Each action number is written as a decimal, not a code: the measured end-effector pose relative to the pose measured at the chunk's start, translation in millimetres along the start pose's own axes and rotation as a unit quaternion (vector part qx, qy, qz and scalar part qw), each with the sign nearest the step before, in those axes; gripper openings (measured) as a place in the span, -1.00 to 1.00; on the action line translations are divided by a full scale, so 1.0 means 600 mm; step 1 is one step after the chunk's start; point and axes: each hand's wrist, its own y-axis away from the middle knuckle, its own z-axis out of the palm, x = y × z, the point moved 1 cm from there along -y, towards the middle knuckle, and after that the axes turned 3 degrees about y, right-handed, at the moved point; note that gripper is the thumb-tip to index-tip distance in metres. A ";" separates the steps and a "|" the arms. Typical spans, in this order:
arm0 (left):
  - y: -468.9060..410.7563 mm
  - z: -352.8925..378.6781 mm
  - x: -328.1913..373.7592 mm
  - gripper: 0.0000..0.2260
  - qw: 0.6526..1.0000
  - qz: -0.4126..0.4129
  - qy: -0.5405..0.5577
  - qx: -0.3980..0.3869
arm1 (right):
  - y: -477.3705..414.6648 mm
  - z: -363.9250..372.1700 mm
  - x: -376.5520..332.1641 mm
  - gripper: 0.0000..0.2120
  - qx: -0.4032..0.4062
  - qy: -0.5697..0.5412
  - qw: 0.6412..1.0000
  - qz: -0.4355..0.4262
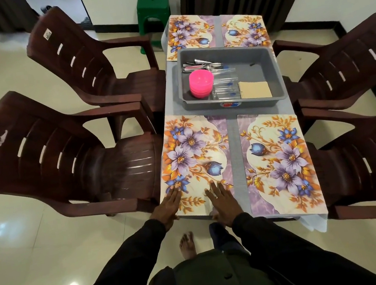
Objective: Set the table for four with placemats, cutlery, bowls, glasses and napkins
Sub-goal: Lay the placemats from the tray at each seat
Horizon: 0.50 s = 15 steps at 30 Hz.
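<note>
The table (pixel 235 149) carries four floral placemats (pixel 244 29), one per seat. At its centre, the grey tub (pixel 277 75) keeps pink bowls (pixel 200 83) at nine o'clock, glasses (pixel 225 85) beside them, napkins (pixel 255 88) at five and cutlery (pixel 197 64) at eleven, seemingly for easy reach. The left hand (pixel 170 204) and right hand (pixel 222 201) lie flat, fingers straight, pressing the seven o'clock placemat (pixel 194 156), probably squaring it.

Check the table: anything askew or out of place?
The near-left placemat sits out of line with the near-right placemat: its far edge reaches the grey tub. The left hand and right hand lie flat on it. The tub also overlaps the far-left placemat and far-right placemat.
</note>
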 end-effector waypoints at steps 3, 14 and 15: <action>0.000 0.002 -0.001 -0.19 1.000 -0.002 0.000 0.001 | -0.001 0.004 0.000 -0.19 0.000 0.003 1.000 0.002; 0.001 0.004 0.001 -0.18 1.000 -0.008 0.014 0.005 | -0.003 0.008 0.005 -0.13 0.004 -0.001 1.000 -0.001; 0.001 0.003 0.001 -0.18 1.000 -0.009 0.015 0.005 | -0.004 0.008 0.006 -0.14 0.003 -0.002 1.000 -0.002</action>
